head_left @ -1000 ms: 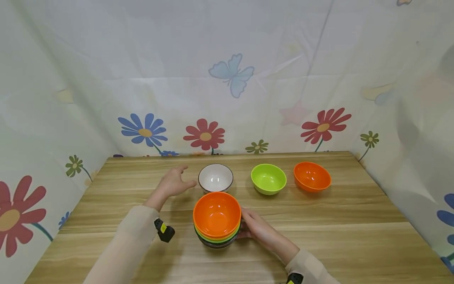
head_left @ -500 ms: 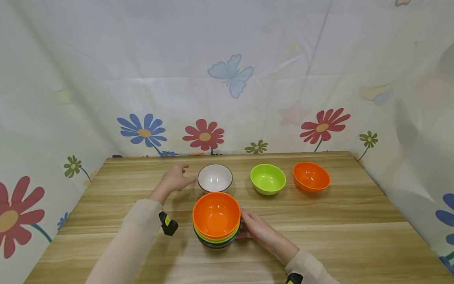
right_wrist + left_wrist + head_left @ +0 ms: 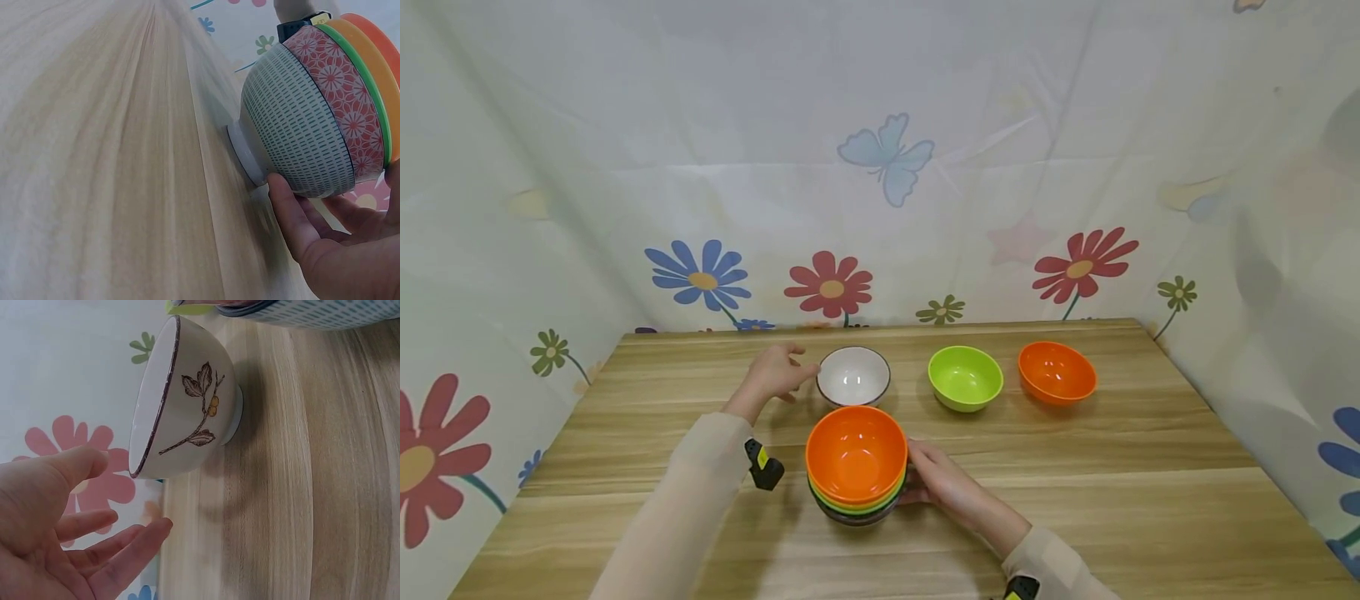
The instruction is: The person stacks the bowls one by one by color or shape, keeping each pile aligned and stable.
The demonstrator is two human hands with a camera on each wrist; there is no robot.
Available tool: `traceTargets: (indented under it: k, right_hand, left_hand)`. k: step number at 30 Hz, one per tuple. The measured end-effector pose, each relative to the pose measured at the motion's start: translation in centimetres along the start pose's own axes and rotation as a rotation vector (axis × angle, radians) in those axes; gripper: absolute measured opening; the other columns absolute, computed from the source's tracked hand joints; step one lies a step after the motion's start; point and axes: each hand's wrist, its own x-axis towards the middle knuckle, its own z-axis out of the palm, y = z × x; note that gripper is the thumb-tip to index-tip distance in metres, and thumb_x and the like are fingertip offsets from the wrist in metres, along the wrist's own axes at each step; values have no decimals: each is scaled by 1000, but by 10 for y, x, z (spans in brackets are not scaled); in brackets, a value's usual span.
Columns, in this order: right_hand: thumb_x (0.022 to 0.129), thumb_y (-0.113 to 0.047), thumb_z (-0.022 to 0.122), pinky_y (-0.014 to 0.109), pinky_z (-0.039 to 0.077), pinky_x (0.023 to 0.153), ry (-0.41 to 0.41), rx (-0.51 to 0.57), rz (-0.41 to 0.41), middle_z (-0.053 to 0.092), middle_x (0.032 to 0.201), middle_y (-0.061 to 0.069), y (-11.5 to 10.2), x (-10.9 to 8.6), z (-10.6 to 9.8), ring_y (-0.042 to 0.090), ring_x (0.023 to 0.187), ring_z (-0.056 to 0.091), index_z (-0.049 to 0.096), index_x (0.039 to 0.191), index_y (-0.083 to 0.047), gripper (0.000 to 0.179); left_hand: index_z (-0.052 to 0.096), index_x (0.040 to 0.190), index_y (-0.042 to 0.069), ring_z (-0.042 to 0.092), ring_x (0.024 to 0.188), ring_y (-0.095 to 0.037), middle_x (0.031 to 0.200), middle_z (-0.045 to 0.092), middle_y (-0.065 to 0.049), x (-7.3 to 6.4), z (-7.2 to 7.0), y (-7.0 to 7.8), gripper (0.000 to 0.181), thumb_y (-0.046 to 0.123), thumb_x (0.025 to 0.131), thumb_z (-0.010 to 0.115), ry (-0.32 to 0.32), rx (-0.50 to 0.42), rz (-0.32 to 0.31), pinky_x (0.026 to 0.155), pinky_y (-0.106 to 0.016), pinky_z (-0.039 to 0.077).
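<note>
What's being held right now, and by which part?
The right hand holds the bowl stack by its right side, one finger near the bottom foot. Left hand: nothing.

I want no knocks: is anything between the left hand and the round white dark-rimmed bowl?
Nothing visible: in the left wrist view, only open space separates the left hand from the round white dark-rimmed bowl. The stack of round bowls topped by an orange one stands nearer the person, off that path.
</note>
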Motion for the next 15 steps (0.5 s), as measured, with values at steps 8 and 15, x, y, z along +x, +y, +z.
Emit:
traceTargets:
  k: [8,15]
  right_hand:
    - [98,-46,31,40,53,84,1,-7,-3,52,123,19,0,0,0,18,96,59,35,138,4,64]
    - [99,-45,29,40,53,84,6,-5,3,52,124,20,-1,0,0,19,96,59,35,137,4,63]
  left_hand:
    - [51,127,1,62,79,-24,109,60,-20,3,4,3,50,27,86,63,37,-32,-14,54,-25,54]
    - [55,123,0,62,78,-26,106,61,-18,6,11,2,47,25,84,65,46,-47,5,52,-25,54]
